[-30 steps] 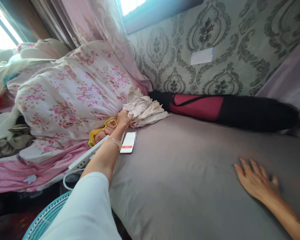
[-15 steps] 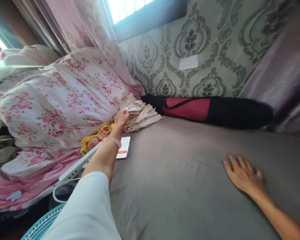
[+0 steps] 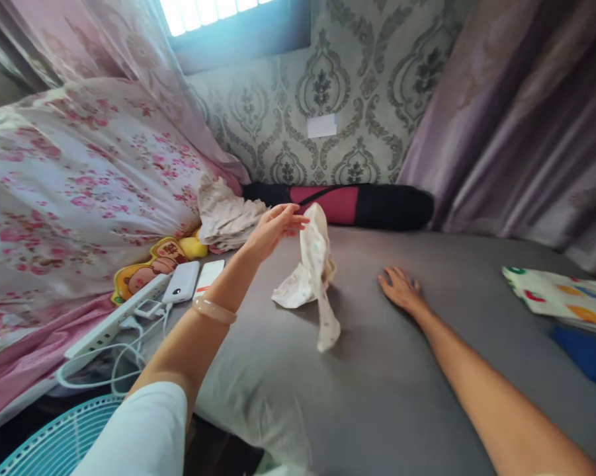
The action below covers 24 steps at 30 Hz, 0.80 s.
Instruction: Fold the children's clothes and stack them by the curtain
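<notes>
My left hand is stretched out over the bed, its fingers extended at the upper edge of a pale, small-printed cloth. The cloth stands upright in loose folds, one end hanging toward me and another spread low to the left. The fingertips look to be at its edge without closing round it. Behind the wrist lies a crumpled pile of similar pale cloths. My right hand rests palm down on the grey bed sheet, fingers apart, holding nothing.
A black and red long bag lies along the wall. On the left are a power strip with cables, two phones, a yellow cartoon cushion and a blue fan grille. Folded patterned fabric and blue cloth lie right.
My left hand has come away from the pile to the right, and one pale cloth is now apart from it. The view has turned right; my right hand still lies on the sheet.
</notes>
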Tool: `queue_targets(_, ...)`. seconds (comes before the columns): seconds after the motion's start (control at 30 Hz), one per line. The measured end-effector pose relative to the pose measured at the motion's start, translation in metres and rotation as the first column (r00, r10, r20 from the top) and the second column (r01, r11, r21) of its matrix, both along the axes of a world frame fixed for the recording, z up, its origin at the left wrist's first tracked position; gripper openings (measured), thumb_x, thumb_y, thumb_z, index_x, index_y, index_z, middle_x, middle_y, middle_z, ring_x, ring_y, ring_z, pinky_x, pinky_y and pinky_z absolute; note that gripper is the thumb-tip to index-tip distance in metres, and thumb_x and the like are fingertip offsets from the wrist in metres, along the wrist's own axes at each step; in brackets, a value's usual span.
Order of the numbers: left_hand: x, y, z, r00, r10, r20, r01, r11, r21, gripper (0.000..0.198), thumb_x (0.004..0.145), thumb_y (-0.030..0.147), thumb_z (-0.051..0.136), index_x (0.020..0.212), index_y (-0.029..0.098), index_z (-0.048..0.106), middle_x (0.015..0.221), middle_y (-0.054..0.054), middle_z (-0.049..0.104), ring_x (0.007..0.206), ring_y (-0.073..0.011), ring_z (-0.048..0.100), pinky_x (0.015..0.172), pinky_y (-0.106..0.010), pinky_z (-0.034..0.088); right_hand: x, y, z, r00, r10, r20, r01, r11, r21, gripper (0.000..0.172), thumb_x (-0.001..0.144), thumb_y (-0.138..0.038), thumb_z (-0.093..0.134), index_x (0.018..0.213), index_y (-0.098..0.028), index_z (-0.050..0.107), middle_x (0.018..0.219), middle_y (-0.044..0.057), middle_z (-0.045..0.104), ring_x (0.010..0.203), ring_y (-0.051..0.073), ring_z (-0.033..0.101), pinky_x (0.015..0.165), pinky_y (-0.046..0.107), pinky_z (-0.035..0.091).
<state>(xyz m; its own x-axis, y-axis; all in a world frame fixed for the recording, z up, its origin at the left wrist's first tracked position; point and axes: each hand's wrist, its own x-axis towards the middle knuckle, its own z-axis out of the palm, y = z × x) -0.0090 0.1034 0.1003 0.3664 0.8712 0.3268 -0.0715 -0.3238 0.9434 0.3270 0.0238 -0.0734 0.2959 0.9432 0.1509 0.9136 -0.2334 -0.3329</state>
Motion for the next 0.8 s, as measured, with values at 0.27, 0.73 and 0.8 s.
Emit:
queue_targets(0.27,-0.007,-0.047,-0.150,0.578,0.265,-0.772,-0.125,0.963,0.237,0.029,0.088,0.028,0.052,0.113,0.016,0.059,0.126,-0.014,0.061,0.117,-0.0274,0.057,0.098,-0.041,0.044,-0.017,-0.042,0.018,0.968,0.052,-0.246,-0.043,0.998,0.043,0.031,0.085,-0.018,0.046,0.105,-0.014,0.070,0.104,0.011,0.071,0.096,0.022,0.063,0.083,0.030,0.046)
queue_targets(0.73,-0.016,-0.078,-0.163,0.411,0.615,-0.673,-0.084,0.761,0.643,0.026,0.094,0.024,0.039,0.096,0.018,0.064,0.106,-0.013,0.064,0.102,-0.0237,0.059,0.090,-0.033,0.043,-0.054,-0.084,0.004,0.970,0.057,-0.235,-0.014,0.984,0.179,0.024,0.086,-0.023,0.044,0.088,-0.016,0.068,0.099,0.009,0.069,0.088,0.019,0.059,0.078,0.026,0.042)
queue_targets(0.8,-0.016,-0.078,-0.164,0.380,0.635,-0.673,-0.112,0.753,0.648,0.026,0.093,0.022,0.038,0.092,0.017,0.064,0.100,-0.013,0.064,0.100,-0.0242,0.060,0.088,-0.034,0.043,-0.055,-0.084,0.004,0.971,0.011,-0.239,0.035,0.981,0.191,0.024,0.086,-0.025,0.044,0.083,-0.017,0.066,0.093,0.009,0.069,0.083,0.018,0.058,0.075,0.026,0.041)
